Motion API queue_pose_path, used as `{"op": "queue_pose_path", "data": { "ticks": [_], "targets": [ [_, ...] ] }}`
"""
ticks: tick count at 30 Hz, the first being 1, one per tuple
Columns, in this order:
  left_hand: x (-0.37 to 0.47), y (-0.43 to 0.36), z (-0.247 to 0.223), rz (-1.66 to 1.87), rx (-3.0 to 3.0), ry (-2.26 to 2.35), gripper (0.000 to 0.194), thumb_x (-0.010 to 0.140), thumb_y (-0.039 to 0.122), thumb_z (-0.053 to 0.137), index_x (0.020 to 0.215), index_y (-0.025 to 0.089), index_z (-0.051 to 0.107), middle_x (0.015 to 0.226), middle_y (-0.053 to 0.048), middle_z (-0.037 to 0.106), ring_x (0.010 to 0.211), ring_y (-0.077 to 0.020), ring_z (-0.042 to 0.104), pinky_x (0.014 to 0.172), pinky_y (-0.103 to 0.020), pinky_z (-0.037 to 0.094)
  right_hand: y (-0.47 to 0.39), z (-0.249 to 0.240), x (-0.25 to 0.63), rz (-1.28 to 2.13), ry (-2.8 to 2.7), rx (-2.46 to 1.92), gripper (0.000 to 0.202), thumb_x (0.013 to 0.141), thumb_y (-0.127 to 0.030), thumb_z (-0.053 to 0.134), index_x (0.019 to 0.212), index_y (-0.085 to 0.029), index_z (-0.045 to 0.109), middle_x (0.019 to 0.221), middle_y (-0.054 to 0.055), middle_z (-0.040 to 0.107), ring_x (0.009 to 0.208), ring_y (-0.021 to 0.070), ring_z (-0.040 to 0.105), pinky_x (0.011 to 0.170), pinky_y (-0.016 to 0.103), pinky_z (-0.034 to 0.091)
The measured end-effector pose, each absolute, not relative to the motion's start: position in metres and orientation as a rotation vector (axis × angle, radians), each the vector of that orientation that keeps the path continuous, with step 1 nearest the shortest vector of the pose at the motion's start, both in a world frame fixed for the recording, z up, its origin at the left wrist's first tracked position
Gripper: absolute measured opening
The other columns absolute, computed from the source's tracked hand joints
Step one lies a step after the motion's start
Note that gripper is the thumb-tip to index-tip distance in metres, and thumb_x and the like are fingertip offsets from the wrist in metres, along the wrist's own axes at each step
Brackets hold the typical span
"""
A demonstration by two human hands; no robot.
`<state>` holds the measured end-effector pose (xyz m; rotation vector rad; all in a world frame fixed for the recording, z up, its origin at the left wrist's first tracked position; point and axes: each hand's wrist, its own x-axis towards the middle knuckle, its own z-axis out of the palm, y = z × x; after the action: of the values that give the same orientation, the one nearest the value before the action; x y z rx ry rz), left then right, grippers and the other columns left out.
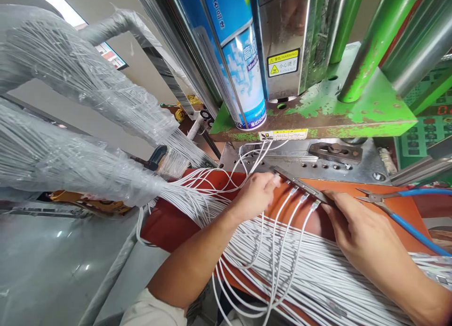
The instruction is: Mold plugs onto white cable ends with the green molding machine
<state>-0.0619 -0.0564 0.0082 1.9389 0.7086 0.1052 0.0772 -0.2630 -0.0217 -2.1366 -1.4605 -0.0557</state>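
Observation:
My right hand (356,222) grips the near right end of a dark metal bar (300,183) with slots along its side. Three white cables (278,213) hang from the bar, their clear plugs (302,198) seated in it. At the bar's far left end, my left hand (259,191) pinches the plug end of another white cable (262,236). Its fingertips partly cover that plug, so how deep it sits cannot be made out. Under both hands, a thick bundle of white cables (318,260) lies across an orange-red work surface (328,222).
Blue-handled pliers (379,199) lie right of my right hand. Beyond the bar stands a green press (318,121) with a steel plate (296,163) below. A blue spray can (243,76) rests on its ledge. Plastic-wrapped cable bundles (70,147) hang at the left.

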Motion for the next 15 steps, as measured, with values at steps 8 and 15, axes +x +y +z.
{"op": "queue_pose_path", "data": {
  "ticks": [8,15],
  "targets": [
    [-0.060,-0.049,0.005,0.003,1.837,0.792,0.030,0.099,0.035,0.051,0.080,0.015,0.063,0.052,0.005,0.052,0.038,-0.0073,0.048,0.043,-0.019,0.035,-0.262,-0.023,0.078,-0.068,-1.489,-2.112,0.024,0.107,-0.038,0.042,0.112,-0.021,0.058,0.091,0.004,0.069,0.070,0.0216,0.066,0.062,0.033,0.046],
    [-0.053,-0.046,0.013,-0.098,1.568,0.781,0.025,0.095,0.018,0.046,0.073,0.015,0.058,0.045,0.009,0.040,0.032,-0.0042,0.032,0.037,-0.017,0.027,-0.261,-0.022,0.073,0.010,-1.551,-2.057,0.025,0.107,-0.036,0.040,0.114,-0.020,0.058,0.093,0.007,0.071,0.070,0.0228,0.067,0.060,0.033,0.046]
  ]
}}
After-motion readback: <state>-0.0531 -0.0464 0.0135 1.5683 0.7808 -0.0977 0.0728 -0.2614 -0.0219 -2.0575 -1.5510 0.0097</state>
